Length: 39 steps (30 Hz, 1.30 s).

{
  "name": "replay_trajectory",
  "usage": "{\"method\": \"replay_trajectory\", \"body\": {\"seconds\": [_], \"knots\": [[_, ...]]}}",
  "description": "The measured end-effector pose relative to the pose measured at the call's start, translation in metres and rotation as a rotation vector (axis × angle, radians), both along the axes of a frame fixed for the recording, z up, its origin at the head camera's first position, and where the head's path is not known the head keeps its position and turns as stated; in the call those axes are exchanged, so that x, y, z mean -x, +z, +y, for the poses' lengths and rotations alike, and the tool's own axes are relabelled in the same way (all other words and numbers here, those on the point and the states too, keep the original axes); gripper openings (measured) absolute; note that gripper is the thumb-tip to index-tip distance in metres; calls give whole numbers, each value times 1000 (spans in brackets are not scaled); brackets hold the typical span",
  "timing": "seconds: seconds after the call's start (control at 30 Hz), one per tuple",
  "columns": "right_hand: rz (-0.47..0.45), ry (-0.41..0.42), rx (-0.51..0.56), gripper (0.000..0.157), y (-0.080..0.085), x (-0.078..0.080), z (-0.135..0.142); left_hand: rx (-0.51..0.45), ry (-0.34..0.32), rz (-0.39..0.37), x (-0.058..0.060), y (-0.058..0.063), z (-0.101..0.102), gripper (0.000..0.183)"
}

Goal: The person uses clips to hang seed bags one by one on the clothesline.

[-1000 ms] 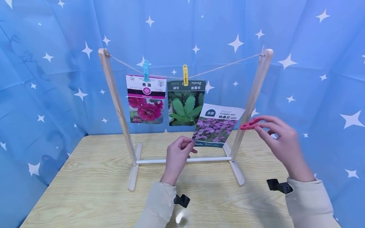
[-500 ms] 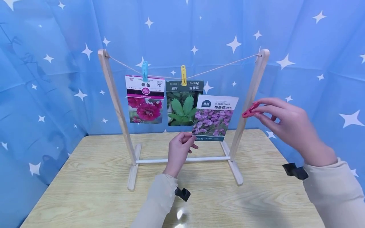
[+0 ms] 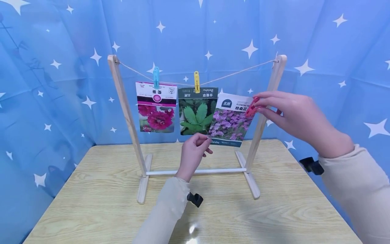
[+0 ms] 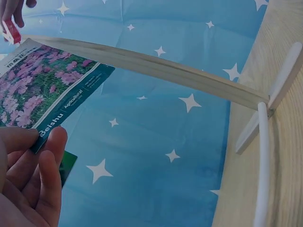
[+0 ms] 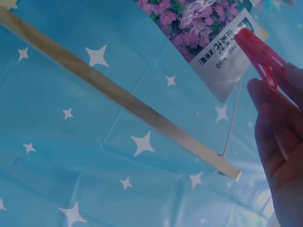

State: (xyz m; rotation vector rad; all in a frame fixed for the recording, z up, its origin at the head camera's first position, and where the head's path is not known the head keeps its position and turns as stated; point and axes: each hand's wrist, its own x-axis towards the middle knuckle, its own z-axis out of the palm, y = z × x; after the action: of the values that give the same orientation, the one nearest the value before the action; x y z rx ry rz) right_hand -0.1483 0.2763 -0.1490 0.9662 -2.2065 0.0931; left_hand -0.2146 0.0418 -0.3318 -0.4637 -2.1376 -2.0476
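Note:
My left hand (image 3: pixel 195 152) pinches the lower left corner of a seed packet (image 3: pixel 230 122) with purple flowers, tilted below the string (image 3: pixel 240 71). In my right hand (image 3: pixel 292 115) a red clothespin (image 3: pixel 251 107) is gripped by its handle end; it overlaps the packet's upper right corner in the head view. The right wrist view shows the clothespin (image 5: pixel 259 56) in front of the packet's white top band. On the string hang a pink hollyhock packet (image 3: pixel 156 115) under a blue clothespin (image 3: pixel 156 77) and a green-leaf packet (image 3: pixel 196 117) under a yellow clothespin (image 3: pixel 197 82).
A wooden frame with a left post (image 3: pixel 128 112) and right post (image 3: pixel 268 108) carries the string. A white crossbar (image 3: pixel 219 170) joins its feet on the wood-grain table (image 3: pixel 100 189). Behind stands a blue curtain (image 3: pixel 76 78) with white stars.
The purple-flower packet has risen toward the string in my left hand. My right hand has brought the red clothespin up and left, to the packet's top right corner.

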Motion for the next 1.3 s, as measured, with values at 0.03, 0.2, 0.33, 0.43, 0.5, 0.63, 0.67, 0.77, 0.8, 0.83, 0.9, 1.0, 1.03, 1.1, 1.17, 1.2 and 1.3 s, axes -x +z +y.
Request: {"method": "replay_trajectory", "body": {"seconds": [0.03,0.2,0.33,0.43,0.5,0.63,0.67,0.77,0.8,0.83,0.9,1.0,1.03,1.1,1.17,1.2,1.3], "knots": [[-4,-6,-7,29,4,2,-1,3,3,3,1,2,1,17],[-15,-26,15,17,22,9,-5,-2,1,6,2,11,6,17],[-55,-54,73,12,31,13,-8,-22,-16,-11,1,13,12,18],[-92,-76,101,14,36,18,-10,-35,-21,-15,0,14,18,18],[-99,-89,107,15,41,22,-11,-45,-17,-10,0,15,21,18],[-82,-111,86,16,51,29,-13,-70,-7,-3,0,17,24,18],[-74,-113,83,16,54,31,-13,-76,-5,-2,1,17,24,19],[-71,-126,79,15,63,35,-14,-88,0,1,2,16,27,20],[-72,-135,77,15,66,36,-14,-91,2,1,3,16,27,21],[-76,-143,78,15,68,38,-15,-92,5,2,4,15,28,22],[-90,-169,79,15,74,39,-16,-97,9,1,5,15,29,22],[-101,-204,83,16,80,39,-18,-98,10,5,6,15,31,22],[-105,-215,87,16,81,39,-18,-96,10,4,7,15,32,21],[-107,-235,91,17,83,38,-18,-89,14,5,7,14,33,20],[-122,-259,97,18,83,38,-18,-85,15,1,7,13,34,19],[-120,-260,96,18,83,38,-18,-84,17,2,7,12,35,19],[-102,-256,85,18,84,39,-18,-87,18,4,9,11,35,20]]}}
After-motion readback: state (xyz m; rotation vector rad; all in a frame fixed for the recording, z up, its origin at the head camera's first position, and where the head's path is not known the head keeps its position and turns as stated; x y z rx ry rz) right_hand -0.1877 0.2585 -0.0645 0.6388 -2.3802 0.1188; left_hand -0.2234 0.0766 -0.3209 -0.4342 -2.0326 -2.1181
